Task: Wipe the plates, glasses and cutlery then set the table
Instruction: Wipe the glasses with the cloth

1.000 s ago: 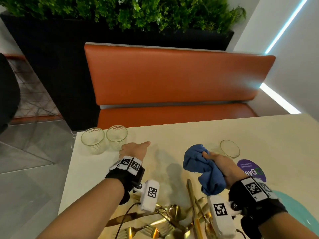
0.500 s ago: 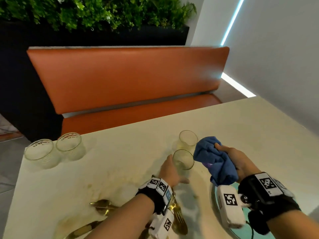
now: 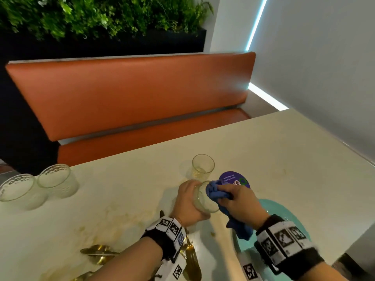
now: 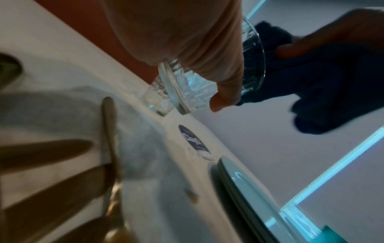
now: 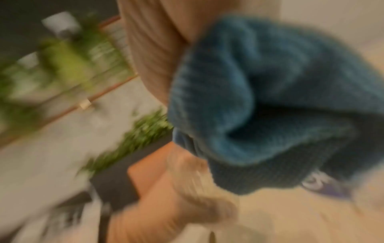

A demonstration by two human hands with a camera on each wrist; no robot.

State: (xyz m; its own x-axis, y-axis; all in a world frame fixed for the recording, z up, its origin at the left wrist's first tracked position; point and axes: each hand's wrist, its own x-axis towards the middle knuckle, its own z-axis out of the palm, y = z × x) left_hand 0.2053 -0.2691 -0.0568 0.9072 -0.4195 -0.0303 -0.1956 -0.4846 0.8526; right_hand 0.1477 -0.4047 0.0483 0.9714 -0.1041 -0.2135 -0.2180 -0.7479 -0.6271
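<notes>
My left hand (image 3: 187, 201) grips a clear glass (image 3: 204, 201) lifted off the table and tilted toward my right hand; the left wrist view shows the same glass (image 4: 207, 87) with my fingers curled round it. My right hand (image 3: 239, 201) holds a bunched blue cloth (image 3: 215, 192) and pushes part of it into the glass mouth. The cloth (image 5: 270, 98) fills the blurred right wrist view. A second clear glass (image 3: 203, 167) stands just behind. A teal plate (image 3: 284, 216) lies under my right wrist. Gold cutlery (image 3: 99, 253) lies at the near left.
Two textured glasses (image 3: 54, 180) stand at the table's far left corner. A purple round sticker (image 3: 233, 179) lies beside the hands. An orange bench (image 3: 129, 94) runs behind the table (image 3: 284, 151), with a planter above it and a wall on the right.
My left hand came across from the left, took hold of the glass and lifted it. My right hand brought the cloth into the glass mouth. The view swung right.
</notes>
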